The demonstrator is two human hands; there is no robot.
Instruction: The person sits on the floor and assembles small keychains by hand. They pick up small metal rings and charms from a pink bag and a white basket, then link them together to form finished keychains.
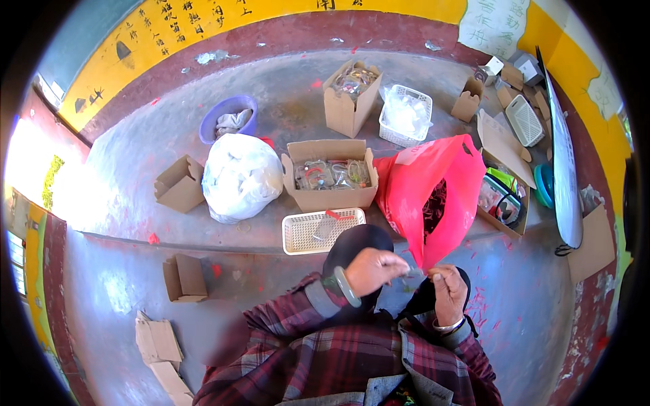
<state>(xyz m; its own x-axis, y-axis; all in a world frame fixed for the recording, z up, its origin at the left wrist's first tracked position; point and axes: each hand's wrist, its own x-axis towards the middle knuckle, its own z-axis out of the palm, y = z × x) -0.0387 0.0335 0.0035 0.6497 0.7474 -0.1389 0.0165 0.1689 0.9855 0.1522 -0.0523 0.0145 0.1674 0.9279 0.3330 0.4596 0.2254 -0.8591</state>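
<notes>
My left hand [372,271], with a pale green bangle at its wrist, pinches a small clear, shiny piece [414,273] above my lap. My right hand [448,291] is closed too, thumb against fingers, at the other end of that piece. It looks like thin plastic, but its kind is too small to tell. Just beyond my hands stands a red plastic bag [413,183], its mouth open on dark red contents. A cream plastic basket [305,233] lies beyond my knees, and behind it a cardboard box [335,199] holds several clear packets.
A full white plastic bag [242,177] stands left of the box, near a purple basin [247,108]. Farther back are a tall carton [345,111] and a white basket [399,132]. Boxes and a large leaning panel [565,162] line the right. A low step edge crosses the floor.
</notes>
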